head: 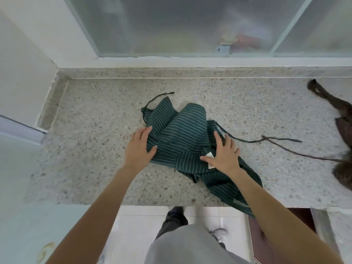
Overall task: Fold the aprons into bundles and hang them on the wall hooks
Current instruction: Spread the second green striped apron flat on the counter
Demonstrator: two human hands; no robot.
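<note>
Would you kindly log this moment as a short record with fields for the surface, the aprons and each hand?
surface: speckled stone counter below a frosted window
green apron: green striped apron, crumpled, one end hanging over the front edge
ties: dark tie trailing to the right
brown apron: brown apron at the right edge, partly out of view
left hand: left hand flat on the green apron's left edge
right hand: right hand spread flat on it, beside a white label
</note>
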